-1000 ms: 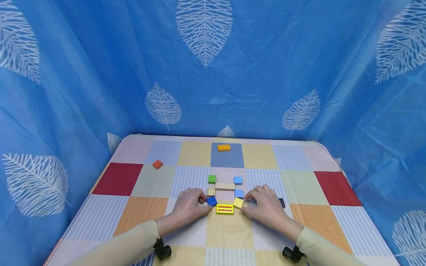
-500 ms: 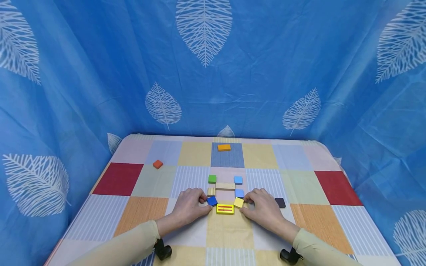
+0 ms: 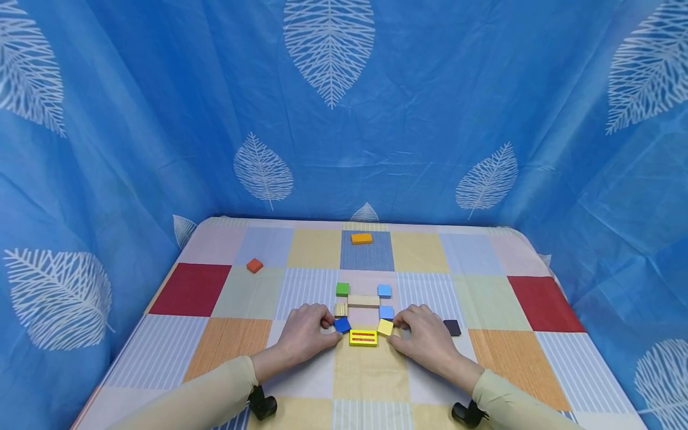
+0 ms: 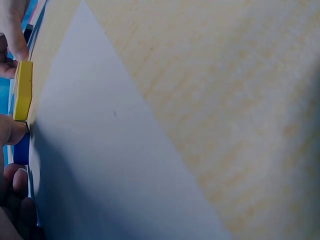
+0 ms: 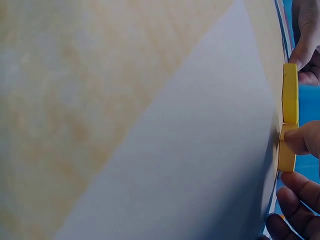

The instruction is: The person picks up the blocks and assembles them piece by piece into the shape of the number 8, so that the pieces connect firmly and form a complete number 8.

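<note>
Edged slightly leftward over the last second, the right hand (image 3: 423, 336) pinches a pale yellow block (image 3: 384, 328) at lower centre, opposite the left hand (image 3: 306, 328) pinching a blue block (image 3: 342, 325); roughly midway between them, a red-striped yellow block (image 3: 363, 338) lies long axis side to side.
</note>
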Motion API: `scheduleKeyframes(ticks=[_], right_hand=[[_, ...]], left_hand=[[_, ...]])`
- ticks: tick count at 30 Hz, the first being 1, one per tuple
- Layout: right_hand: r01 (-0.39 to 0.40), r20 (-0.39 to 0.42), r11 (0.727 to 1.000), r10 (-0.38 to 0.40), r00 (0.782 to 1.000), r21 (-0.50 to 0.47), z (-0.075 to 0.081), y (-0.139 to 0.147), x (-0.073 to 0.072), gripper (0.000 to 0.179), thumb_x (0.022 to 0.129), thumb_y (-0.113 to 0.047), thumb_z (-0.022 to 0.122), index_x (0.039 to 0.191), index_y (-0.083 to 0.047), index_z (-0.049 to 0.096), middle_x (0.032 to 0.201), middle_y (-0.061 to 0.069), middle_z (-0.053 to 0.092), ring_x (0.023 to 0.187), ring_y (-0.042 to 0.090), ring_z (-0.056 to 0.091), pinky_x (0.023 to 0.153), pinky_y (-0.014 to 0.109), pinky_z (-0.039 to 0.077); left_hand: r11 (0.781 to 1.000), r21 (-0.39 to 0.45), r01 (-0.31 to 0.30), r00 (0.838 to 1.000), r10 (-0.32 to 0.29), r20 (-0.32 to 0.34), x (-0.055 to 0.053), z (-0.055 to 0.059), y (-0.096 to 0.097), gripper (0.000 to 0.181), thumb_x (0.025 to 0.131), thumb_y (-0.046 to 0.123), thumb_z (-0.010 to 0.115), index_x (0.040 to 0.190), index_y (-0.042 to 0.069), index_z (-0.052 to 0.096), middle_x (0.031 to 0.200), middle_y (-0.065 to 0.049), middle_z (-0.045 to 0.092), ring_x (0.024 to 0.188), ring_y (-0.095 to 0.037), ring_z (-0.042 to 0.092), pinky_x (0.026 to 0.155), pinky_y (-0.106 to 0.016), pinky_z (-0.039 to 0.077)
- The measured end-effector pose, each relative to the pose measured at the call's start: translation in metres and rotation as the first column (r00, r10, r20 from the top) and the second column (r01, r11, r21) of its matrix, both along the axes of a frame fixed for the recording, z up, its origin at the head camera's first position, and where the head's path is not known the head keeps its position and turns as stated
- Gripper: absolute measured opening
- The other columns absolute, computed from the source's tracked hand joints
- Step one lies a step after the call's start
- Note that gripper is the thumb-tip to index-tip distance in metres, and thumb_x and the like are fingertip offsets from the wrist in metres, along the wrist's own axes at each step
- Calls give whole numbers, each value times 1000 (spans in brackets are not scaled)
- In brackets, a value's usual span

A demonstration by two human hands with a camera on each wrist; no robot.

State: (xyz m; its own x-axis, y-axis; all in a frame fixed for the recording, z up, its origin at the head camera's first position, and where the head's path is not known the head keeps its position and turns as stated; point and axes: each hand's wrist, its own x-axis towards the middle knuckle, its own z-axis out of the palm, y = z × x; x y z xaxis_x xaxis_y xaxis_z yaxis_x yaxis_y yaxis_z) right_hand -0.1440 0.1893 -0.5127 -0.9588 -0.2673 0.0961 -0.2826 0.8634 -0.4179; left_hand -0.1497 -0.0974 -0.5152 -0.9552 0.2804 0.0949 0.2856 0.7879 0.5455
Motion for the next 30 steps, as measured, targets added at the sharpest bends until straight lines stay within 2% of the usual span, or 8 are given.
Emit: scheduleKeyframes(ticks=[30], right_hand=[[3,6,1000,-3,1000,-26,0,3,2,22,80,-38,85,90,-26,71,83,-12,53,81,11,44,73,35,40]], left_hand=[[999,31,16,999,-18,49,1,3,-3,30,79,35,85,94,15,69,83,9,57,79,-12,48,80,-39,37]])
